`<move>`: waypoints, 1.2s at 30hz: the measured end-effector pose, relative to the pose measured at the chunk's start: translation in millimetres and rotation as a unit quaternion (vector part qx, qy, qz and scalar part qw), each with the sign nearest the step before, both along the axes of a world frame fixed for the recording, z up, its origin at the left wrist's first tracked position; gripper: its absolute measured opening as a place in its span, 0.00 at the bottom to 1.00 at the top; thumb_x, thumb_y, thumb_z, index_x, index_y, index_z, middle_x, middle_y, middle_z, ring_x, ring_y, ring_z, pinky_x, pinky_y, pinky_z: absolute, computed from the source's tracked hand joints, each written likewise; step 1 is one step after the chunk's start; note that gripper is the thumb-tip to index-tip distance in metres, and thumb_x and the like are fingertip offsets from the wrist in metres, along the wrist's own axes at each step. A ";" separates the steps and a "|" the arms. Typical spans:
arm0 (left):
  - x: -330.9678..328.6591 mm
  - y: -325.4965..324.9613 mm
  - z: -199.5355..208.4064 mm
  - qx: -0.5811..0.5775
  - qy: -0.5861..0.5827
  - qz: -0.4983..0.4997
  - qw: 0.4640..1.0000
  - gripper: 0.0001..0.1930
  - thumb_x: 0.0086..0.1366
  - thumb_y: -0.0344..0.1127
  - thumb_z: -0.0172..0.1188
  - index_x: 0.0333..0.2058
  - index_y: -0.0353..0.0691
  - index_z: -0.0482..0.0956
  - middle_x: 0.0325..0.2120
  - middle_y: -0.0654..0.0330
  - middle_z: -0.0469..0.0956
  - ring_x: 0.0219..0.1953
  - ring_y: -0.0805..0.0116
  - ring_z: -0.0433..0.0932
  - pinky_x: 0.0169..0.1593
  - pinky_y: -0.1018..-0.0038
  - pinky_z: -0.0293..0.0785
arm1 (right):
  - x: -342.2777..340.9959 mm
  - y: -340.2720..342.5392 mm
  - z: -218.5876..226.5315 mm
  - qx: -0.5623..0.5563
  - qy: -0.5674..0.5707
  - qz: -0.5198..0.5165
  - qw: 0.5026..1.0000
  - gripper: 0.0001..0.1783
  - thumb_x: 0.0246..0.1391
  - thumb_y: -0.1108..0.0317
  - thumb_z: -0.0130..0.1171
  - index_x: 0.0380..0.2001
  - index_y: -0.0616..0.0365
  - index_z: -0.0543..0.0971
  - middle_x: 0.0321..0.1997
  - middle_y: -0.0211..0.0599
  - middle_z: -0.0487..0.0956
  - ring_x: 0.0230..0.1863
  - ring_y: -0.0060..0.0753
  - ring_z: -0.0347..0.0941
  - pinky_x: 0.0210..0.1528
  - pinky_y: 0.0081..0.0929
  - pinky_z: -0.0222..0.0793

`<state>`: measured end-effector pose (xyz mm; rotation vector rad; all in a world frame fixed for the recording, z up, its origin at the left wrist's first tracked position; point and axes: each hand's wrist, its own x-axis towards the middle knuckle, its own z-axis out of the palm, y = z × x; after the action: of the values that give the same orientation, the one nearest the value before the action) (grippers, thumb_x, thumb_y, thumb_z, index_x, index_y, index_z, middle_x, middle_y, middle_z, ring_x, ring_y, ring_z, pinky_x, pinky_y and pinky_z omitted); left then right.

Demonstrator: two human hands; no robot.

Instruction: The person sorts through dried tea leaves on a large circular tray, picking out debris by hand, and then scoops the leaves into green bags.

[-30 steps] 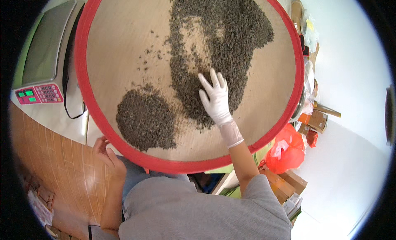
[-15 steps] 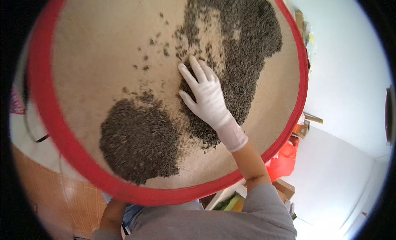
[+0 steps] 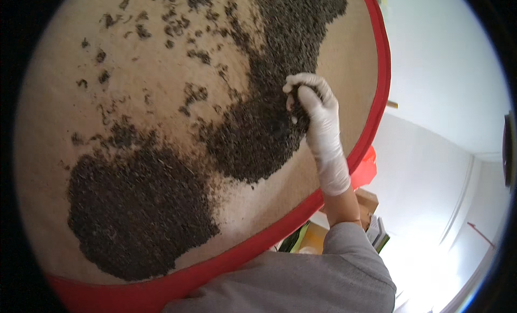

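Note:
My right hand (image 3: 315,100), in a white glove, curls its fingers round a clump of dark loose leaves (image 3: 300,111), which look like dried tea. It is at the right edge of a long pile of the same leaves (image 3: 253,135) that stretches up to the far side. Both lie on a large round tan tray (image 3: 264,197) with a red rim. A second, rounded heap of leaves (image 3: 140,216) sits at the near left of the tray. Small clumps (image 3: 196,92) are scattered between and beyond the piles. My left hand is out of the picture.
The tray's red rim (image 3: 381,60) curves round the right and near sides, close to my body. Past it on the right are a red plastic bag (image 3: 366,169), cardboard boxes (image 3: 367,201) and a white wall (image 3: 425,151).
My right hand has moved right across the pile, and its spread fingers have closed round some leaves. The view has shifted, so the rounded heap appears lower and further left.

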<state>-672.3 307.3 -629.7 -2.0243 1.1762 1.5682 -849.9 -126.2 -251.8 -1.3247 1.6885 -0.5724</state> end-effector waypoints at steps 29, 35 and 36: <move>161.6 -16.4 171.2 -0.594 -0.031 0.369 0.714 0.11 0.72 0.33 0.49 0.46 0.32 0.73 0.32 0.60 0.76 0.36 0.68 0.74 0.44 0.69 0.69 | -91.7 50.3 1.6 -0.284 0.106 0.290 0.908 0.22 0.58 0.77 0.44 0.51 0.50 0.80 0.52 0.43 0.81 0.55 0.39 0.76 0.62 0.30 0.67; 146.3 -86.6 344.2 -0.829 -0.078 0.305 0.462 0.11 0.74 0.31 0.43 0.45 0.33 0.73 0.27 0.63 0.70 0.31 0.75 0.67 0.41 0.78 0.67 | -115.5 30.9 4.1 -0.308 0.205 0.308 0.877 0.17 0.58 0.70 0.47 0.46 0.51 0.82 0.38 0.39 0.84 0.39 0.36 0.80 0.47 0.29 0.73; 136.7 -102.4 365.5 -0.829 -0.052 0.296 0.472 0.11 0.74 0.32 0.45 0.46 0.33 0.73 0.31 0.63 0.71 0.34 0.74 0.68 0.43 0.76 0.68 | -116.8 35.1 11.9 -0.275 0.218 0.342 0.872 0.16 0.58 0.69 0.49 0.45 0.51 0.83 0.36 0.38 0.84 0.37 0.35 0.80 0.45 0.29 0.73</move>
<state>-535.6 204.9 -264.2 -3.7256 2.5994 -0.4315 -966.8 -91.1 -239.9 -2.4747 1.2608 -0.3418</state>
